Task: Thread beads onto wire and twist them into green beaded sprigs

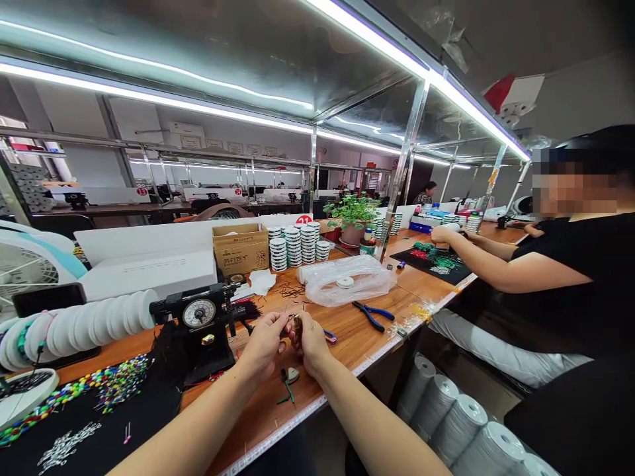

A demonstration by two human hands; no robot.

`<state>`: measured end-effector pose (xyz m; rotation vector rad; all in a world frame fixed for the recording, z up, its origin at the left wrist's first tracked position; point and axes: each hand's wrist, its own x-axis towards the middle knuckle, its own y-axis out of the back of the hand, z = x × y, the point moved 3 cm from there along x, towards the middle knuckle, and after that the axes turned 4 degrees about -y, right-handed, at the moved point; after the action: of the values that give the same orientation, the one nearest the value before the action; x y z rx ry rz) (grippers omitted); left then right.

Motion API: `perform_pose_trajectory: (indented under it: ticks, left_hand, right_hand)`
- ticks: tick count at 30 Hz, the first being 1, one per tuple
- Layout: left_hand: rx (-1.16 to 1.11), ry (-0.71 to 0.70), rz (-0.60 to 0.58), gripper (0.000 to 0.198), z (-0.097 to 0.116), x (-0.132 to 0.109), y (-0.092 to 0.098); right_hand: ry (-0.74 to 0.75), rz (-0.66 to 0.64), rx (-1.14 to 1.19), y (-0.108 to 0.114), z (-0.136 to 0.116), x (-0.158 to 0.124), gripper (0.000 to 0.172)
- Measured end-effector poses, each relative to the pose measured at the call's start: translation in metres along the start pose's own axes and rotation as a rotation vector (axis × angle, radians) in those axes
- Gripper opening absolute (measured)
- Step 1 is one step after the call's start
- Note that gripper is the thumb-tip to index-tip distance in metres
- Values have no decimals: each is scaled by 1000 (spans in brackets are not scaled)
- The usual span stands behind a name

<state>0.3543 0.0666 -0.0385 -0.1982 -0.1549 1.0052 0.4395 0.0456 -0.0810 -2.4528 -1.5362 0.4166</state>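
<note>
Fingers of the left hand [262, 344] and right hand [310, 345] pinch closed on a small bronze-coloured object [296, 324] above the wooden workbench [347, 350].

Bench top [347, 350]: varnished wood, glossy. Long-nose pliers [372, 316]: metal head, blue plastic grips. Bag [347, 281]: clear glossy plastic. Carton [241, 250]: matt brown cardboard. Mat [99, 413]: matt black cloth.

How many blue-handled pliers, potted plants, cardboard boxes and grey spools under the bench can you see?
Blue-handled pliers: 1
Potted plant: 1
Cardboard box: 1
Grey spools under the bench: 5
Total: 8
</note>
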Motion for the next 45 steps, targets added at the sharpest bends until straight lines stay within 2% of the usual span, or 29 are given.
perform_pose_trajectory:
  ticks: [33, 41, 43, 45]
  left_hand:
    - [-2, -1, 5, 28, -1, -2, 4]
    - [-9, 6, 21, 32, 0, -3, 5]
    - [-9, 5, 42, 32, 1, -5, 8]
    - [-12, 1, 47, 32, 5, -11, 11]
  right_hand:
    - [6, -9, -58, -2, -3, -5, 43]
    - [60, 44, -251, -3, -3, -9, 53]
    - [101, 84, -337, 4, -7, -10, 54]
    - [159, 153, -437, 22, -16, -9, 48]
